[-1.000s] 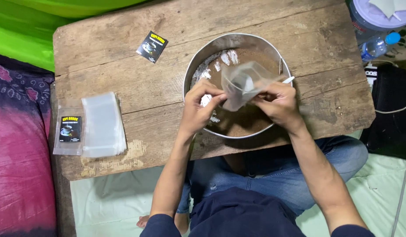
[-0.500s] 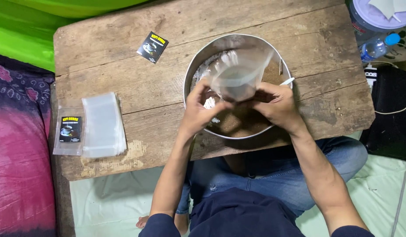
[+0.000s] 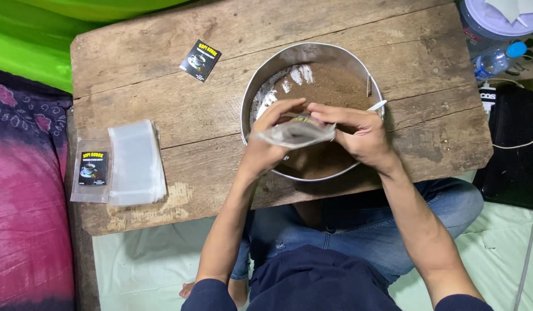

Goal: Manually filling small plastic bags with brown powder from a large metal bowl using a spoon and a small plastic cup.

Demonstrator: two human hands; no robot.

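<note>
One wooden table (image 3: 163, 86) supports a round metal pan (image 3: 278, 66) of brown powder (image 3: 330, 86). Above the pan, left hand (image 3: 266, 144) and right hand (image 3: 358, 135) both pinch a clear plastic pouch (image 3: 292, 132), fingers closed on its edges.

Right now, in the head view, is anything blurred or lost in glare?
Head view: light is soft and even, with faint shadows; the clear pouch between left hand and right hand is slightly smeared; pale sheen on the metal bowl wall; the wooden table stays sharp.
</note>
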